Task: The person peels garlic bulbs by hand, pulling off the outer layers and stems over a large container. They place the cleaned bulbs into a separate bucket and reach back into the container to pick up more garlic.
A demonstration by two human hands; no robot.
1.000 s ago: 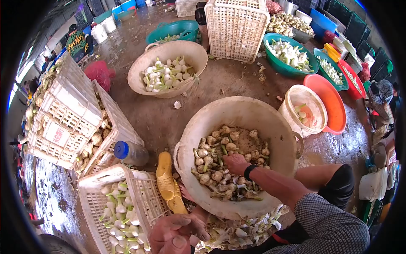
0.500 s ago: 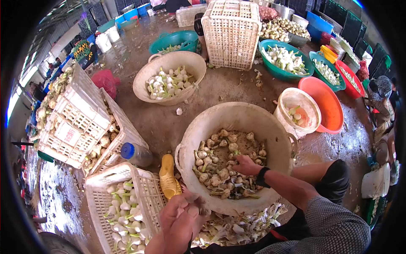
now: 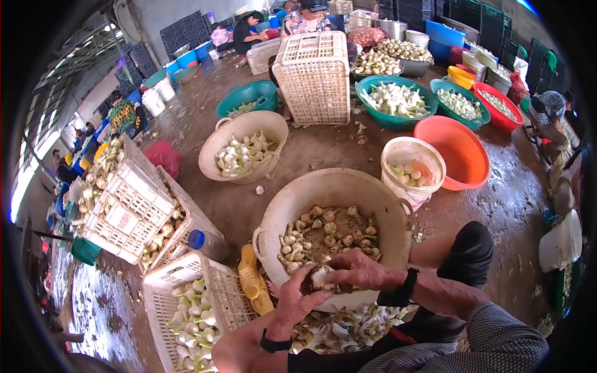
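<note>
Above the near edge of a big whitish tub [image 3: 292, 208], my left hand [image 3: 298, 298] and my right hand [image 3: 360, 271] meet around one garlic bulb [image 3: 322, 277]. The bulb looks white with some loose skin. My left fingers wrap its left side, and my right fingers press on it from the right. Unpeeled garlic bulbs [image 3: 298, 242] with dirt on them lie at the bottom of the tub. Below the tub is a heap of garlic skins [image 3: 342, 326]. A white crate [image 3: 233, 298] of cleaned bulbs with green stems stands at the left.
Near the crate are a yellow shoe [image 3: 249, 273] and a blue-capped jar [image 3: 210, 244]. Crates of garlic [image 3: 134, 208] lean farther left. A white bucket [image 3: 410, 149] and an orange basin [image 3: 457, 146] stand right of the tub. Several people [image 3: 245, 34] sit at the back.
My right hand has come up from the garlic in the tub to my left hand, and a bulb now shows between them. The view has tilted upward and shifted.
</note>
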